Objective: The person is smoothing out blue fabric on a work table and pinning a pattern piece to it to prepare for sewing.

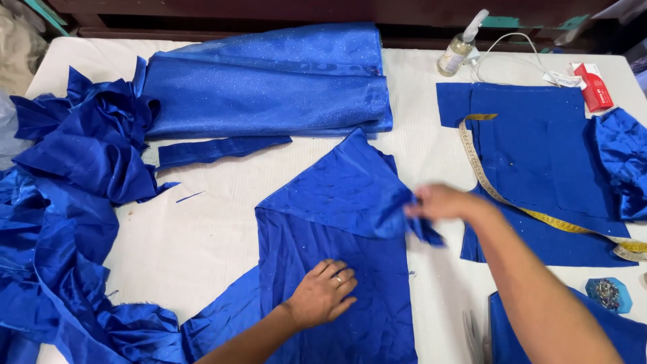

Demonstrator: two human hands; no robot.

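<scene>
A piece of bright blue satin cloth point(337, 269) lies on the white table in the lower middle of the frame. Its lower part is spread flat, running off the bottom edge. Its upper part is folded back over itself into a creased, pointed flap, whose right corner is lifted and bunched.

Bright, even light with soft shadows; satin sheen, right hand point(438, 202) blurred by motion.

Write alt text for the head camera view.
A person's left hand presses flat on a blue fabric piece on a white table, while the right hand pinches its folded corner. A yellow tape measure lies right.
</scene>
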